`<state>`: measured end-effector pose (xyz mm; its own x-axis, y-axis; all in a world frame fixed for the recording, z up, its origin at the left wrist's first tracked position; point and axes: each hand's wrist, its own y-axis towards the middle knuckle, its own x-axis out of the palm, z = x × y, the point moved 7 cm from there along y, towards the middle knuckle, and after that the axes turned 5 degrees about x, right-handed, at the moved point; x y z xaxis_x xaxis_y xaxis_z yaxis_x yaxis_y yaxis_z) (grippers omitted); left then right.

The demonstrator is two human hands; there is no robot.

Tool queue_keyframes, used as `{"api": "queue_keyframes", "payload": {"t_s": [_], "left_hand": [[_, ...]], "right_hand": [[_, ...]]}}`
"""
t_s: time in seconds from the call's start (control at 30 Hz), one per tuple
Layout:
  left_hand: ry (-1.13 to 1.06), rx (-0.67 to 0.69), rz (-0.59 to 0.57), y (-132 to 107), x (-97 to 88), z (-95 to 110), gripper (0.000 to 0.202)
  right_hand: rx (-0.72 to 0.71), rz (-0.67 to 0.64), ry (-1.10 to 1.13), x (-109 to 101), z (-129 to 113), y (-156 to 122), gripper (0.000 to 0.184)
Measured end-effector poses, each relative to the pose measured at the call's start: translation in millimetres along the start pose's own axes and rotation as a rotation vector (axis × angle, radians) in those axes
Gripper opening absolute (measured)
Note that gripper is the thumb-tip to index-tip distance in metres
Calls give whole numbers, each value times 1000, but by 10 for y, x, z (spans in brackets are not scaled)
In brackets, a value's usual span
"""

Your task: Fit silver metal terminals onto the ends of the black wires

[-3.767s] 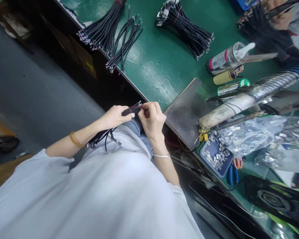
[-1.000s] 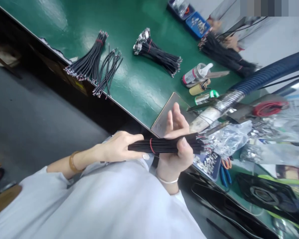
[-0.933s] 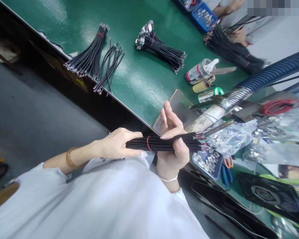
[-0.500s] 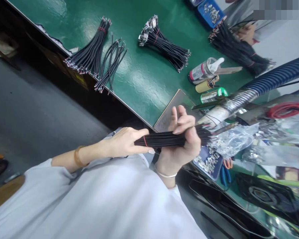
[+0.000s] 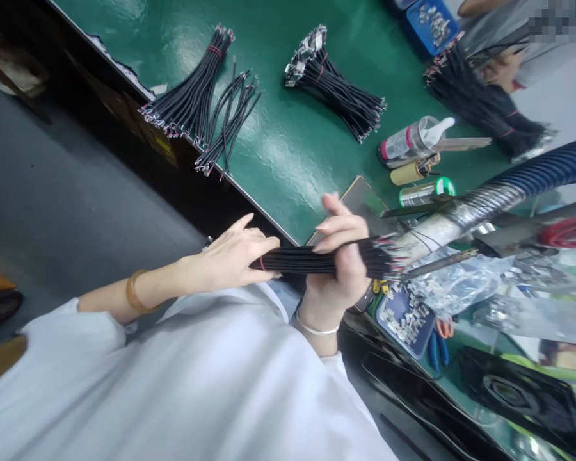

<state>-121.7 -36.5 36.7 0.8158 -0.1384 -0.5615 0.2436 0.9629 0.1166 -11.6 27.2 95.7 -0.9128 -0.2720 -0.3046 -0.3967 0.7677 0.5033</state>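
A bundle of black cables [image 5: 300,260] lies level across the front of my body, over the table's near edge. My left hand [image 5: 237,253] is closed around its left end by a red tie, most fingers on the far side and one fingertip pointing away. My right hand [image 5: 343,253] wraps the bundle nearer its right end, fingers over the top and thumb in front. Past that hand stick out the stripped wire ends [image 5: 388,256], showing red and white. The bundle's left tip is hidden inside my left hand.
On the green table [image 5: 278,173] lie a tied cable bundle [image 5: 192,96], loose cables [image 5: 233,121] and a bundle with metal connectors [image 5: 338,89]. A ribbed hose [image 5: 523,176], solder spool [image 5: 425,192], bottle [image 5: 408,141] and connector tray [image 5: 406,320] stand right. A co-worker's hand [image 5: 504,67] is at top right.
My hands and the bundle have shifted slightly left and up in the picture. A left finger has lifted away from the bundle. The table things appear farther right as the view moves.
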Motion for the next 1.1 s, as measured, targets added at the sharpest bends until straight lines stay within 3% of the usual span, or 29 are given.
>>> {"api": "queue_keyframes", "payload": {"t_s": [0.07,0.13,0.2,0.3,0.4,0.53,0.6,0.7,0.77,0.83,0.97,1.03,1.1], "left_hand": [[89,-13,10,-129,-71,-42,16],[93,-54,16,-224,-124,-90,20],[24,-81,12,-240,-142,-97,32],[-155,-33,47,-73,-173,31,56],[-289,40,68,260,-226,225,36],[-109,229,153,725,-373,441,33],[-28,237,223,890,-425,403,24],[86,205,280,1011,-415,225,12],[155,163,296,1012,-384,63,5],[199,115,322,958,-378,-91,6],[228,25,358,721,-418,-275,33],[193,-16,480,517,-501,-293,51],[55,-68,671,276,-599,-320,51]], "right_hand": [[-17,111,46,-83,30,21,37],[-17,135,81,-116,62,55,38],[-1,51,136,-75,78,100,42],[-14,-184,199,64,6,163,45],[-111,-336,154,101,-153,241,39],[-125,-190,145,-126,-213,434,36],[-34,-90,205,-193,-134,529,28],[32,-1,446,-133,-48,651,17],[-42,82,526,-76,-74,717,20],[-130,153,445,-16,-129,767,19],[-250,266,280,-25,-189,853,29],[-413,348,276,-148,-260,845,34],[-426,242,172,-132,-288,876,48]]}}
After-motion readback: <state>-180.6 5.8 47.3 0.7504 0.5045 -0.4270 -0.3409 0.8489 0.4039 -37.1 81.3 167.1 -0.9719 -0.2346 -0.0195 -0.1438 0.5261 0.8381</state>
